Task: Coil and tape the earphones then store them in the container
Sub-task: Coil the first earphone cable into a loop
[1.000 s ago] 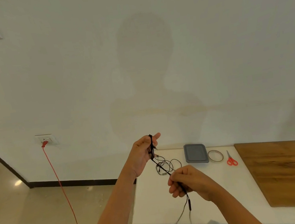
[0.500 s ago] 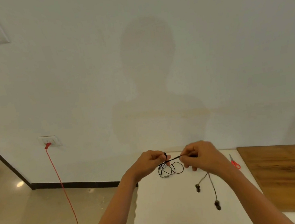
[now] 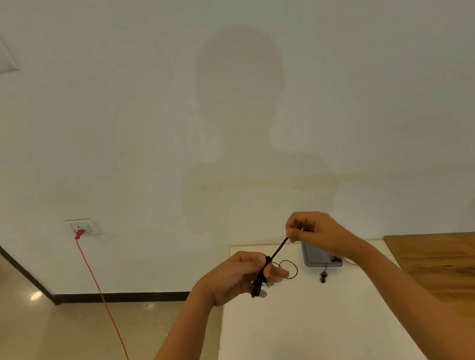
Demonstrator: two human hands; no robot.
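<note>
Black earphones [image 3: 261,275] part-coiled, held; grey container [image 3: 314,257] behind.

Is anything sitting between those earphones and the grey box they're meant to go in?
Nothing visible lies on the white table between them. The left hand grips the coiled earphones, and the right hand pinches their cable just above the grey container, partly hiding it.

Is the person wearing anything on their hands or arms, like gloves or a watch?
No. The left hand and right hand are bare, with no gloves. Both forearms are uncovered right down to the picture's bottom edge: no sleeves, watch or bracelet show. Any ring would be too small to tell.
</note>
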